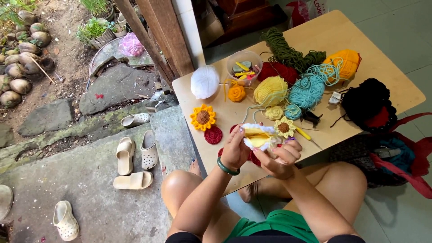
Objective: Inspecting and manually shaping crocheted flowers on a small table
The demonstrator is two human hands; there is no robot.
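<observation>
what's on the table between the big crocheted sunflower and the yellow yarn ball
In the head view, a small orange crocheted rose lies between the sunflower and the yellow yarn ball, on the wooden table.

Crochet piece [258, 136] half hidden by fingers; red bag [416, 162] cut off.

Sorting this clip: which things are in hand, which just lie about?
In hand: white-and-yellow crochet piece, held by left hand and right hand.
Lying about: sunflower, yellow yarn ball, tub of notions, sandals.

Yarn balls [288, 85] lie on the table [396, 85], sandals [132, 157] left.
</observation>
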